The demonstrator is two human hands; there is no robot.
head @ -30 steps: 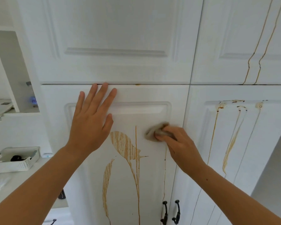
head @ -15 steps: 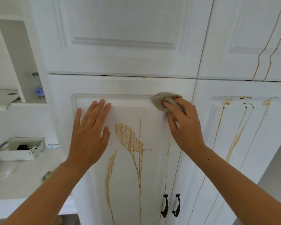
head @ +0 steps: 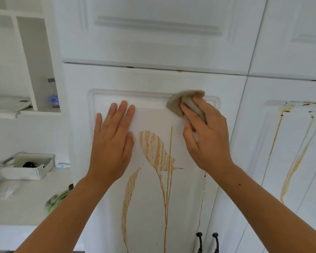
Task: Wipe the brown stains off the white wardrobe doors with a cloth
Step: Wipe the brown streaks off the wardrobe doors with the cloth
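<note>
White wardrobe door [head: 153, 79] fills view. Right hand [head: 206, 136] grips cloth [head: 179, 103] at panel's top right corner groove. Left hand [head: 113, 141] flat, fingers straight, left of stains [head: 153, 147]; bare panel between hands.

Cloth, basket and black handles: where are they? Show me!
cloth [head: 176, 105]: head view, on the bare fold at its left end.
basket [head: 31, 174]: head view, on its holey front wall.
black handles [head: 200, 242]: head view, on the left handle's bar.

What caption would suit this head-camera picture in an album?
The right hand holds a cloth high on the door, the left hand flat beside it, brown stains below.
</note>
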